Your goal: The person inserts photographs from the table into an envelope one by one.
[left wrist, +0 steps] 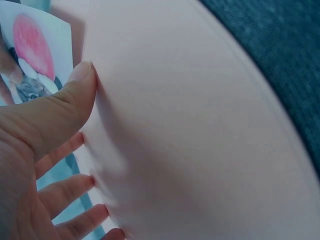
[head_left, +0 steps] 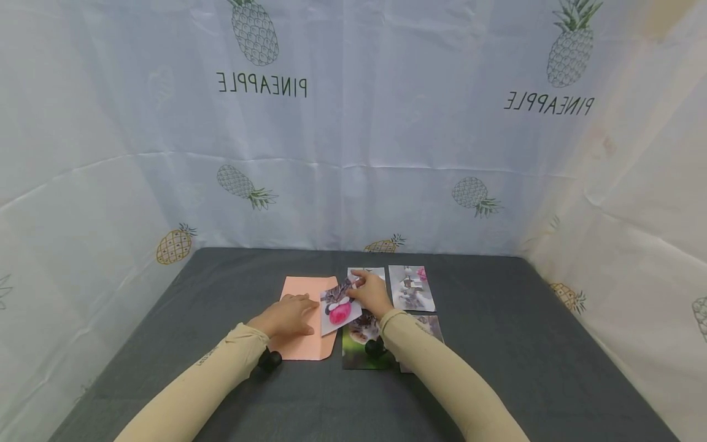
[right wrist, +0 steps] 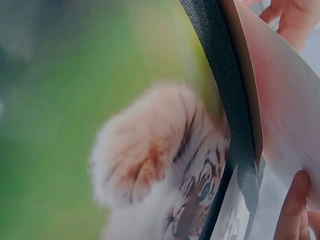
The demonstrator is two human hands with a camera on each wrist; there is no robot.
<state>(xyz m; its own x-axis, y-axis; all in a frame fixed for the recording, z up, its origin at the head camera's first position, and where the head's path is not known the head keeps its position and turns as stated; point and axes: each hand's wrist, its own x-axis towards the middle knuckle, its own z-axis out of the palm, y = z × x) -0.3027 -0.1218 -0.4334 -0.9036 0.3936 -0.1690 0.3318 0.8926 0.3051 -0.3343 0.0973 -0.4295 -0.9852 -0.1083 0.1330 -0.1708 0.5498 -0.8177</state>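
My left hand [head_left: 288, 316] rests on a pink envelope [head_left: 301, 285] that lies on the dark table. In the left wrist view its thumb and fingertips touch the pink paper [left wrist: 200, 110], spread apart. My right hand [head_left: 371, 293] pinches a small photo card [head_left: 338, 312] showing a striped cat and a bright pink round shape. The card is tilted, with its lower left part over the envelope's right edge. From the right wrist, the pale back of the card [right wrist: 287, 100] shows above the fingers. Below the right hand lies a tiger photo [head_left: 356, 353].
A photo card [head_left: 411, 288] lies at the back right, and another card [head_left: 431, 322] is partly covered by the right sleeve. One more card [head_left: 367, 270] lies behind the right hand. White pineapple-print cloth [head_left: 353, 123] hangs around the dark table [head_left: 232, 282].
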